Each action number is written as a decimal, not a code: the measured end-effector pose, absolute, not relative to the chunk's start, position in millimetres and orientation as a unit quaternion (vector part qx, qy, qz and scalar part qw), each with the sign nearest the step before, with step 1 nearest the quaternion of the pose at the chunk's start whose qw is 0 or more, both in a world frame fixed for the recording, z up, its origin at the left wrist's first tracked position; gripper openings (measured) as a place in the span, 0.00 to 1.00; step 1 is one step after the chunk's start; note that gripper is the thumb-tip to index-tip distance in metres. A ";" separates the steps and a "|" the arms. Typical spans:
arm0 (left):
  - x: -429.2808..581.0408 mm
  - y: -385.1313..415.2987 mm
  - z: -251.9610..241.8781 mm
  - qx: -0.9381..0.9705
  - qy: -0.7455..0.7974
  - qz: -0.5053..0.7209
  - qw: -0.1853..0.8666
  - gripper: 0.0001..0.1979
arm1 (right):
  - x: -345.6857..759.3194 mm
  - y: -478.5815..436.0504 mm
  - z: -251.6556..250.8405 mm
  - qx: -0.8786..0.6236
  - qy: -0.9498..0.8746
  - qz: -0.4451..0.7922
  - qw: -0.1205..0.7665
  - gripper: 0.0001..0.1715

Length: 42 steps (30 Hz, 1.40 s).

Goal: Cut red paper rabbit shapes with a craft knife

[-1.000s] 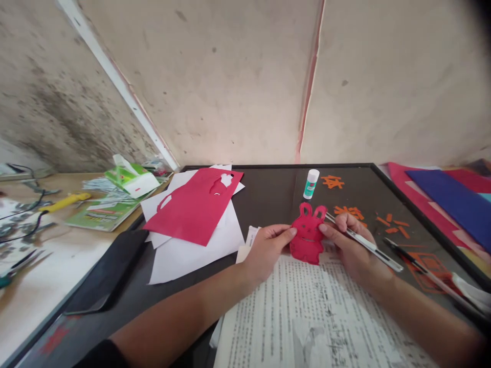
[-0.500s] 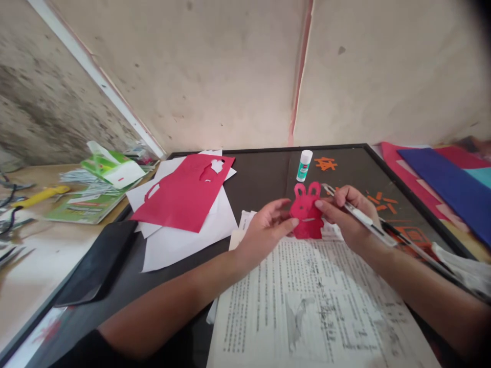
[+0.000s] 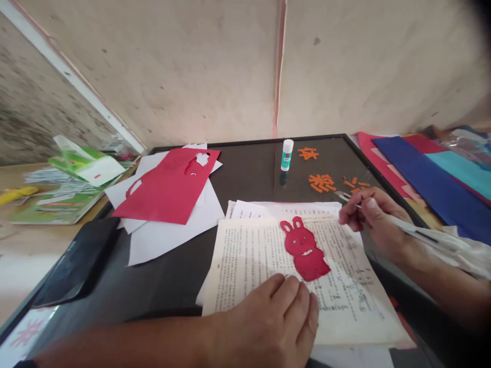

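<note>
At six o'clock on the printed pages (image 3: 249, 266), the red paper rabbit (image 3: 305, 249) now lies free, the left hand (image 3: 268, 312) open flat below it, the right hand (image 3: 372, 222) gripping a craft knife (image 3: 416, 232).

2 hands (image 3: 264, 319) (image 3: 372, 222), 1 red paper rabbit (image 3: 303, 248), 1 craft knife (image 3: 418, 234), 1 glue stick (image 3: 287, 155), 1 cut red sheet (image 3: 164, 186).

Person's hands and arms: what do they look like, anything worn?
The left hand and right hand are bare: no gloves, and no rings or watch visible. The forearms are uncovered, with a dark sleeve edge just showing at the bottom-left corner on the left arm.
</note>
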State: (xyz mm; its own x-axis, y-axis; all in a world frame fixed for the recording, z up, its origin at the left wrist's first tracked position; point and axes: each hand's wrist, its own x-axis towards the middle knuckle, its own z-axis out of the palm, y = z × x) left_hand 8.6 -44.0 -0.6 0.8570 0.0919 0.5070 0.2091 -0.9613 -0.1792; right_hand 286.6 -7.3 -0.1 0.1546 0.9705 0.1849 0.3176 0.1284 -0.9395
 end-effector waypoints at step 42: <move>15.6 -45.9 -17.9 -0.981 -0.141 -0.127 0.033 0.34 | 266.5 -14.2 -4.0 -0.500 -0.696 0.430 0.284 0.06</move>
